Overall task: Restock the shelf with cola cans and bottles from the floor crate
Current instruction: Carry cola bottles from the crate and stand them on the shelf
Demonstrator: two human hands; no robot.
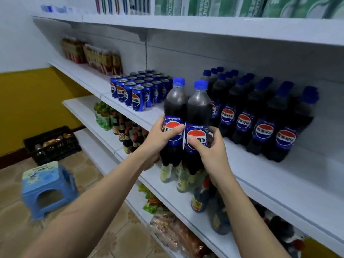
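I hold two upright cola bottles with blue caps side by side, in the air just in front of the white shelf [260,175]. My left hand [158,138] grips the left bottle [175,101] around its label. My right hand [208,146] grips the right bottle [199,107] the same way. Behind them on the shelf stands a block of blue cola cans [137,90] to the left and rows of cola bottles [260,112] to the right. A gap of bare shelf lies between the two groups. The black floor crate [54,144] sits at the far left by the wall.
A blue plastic stool [46,190] stands on the tiled floor at the left. Sauce and drink bottles [122,131] fill the lower shelf, snack packets [167,229] the one beneath. Shrink-wrapped drink packs [102,58] stand at the shelf's far left end. The shelf above [223,27] overhangs.
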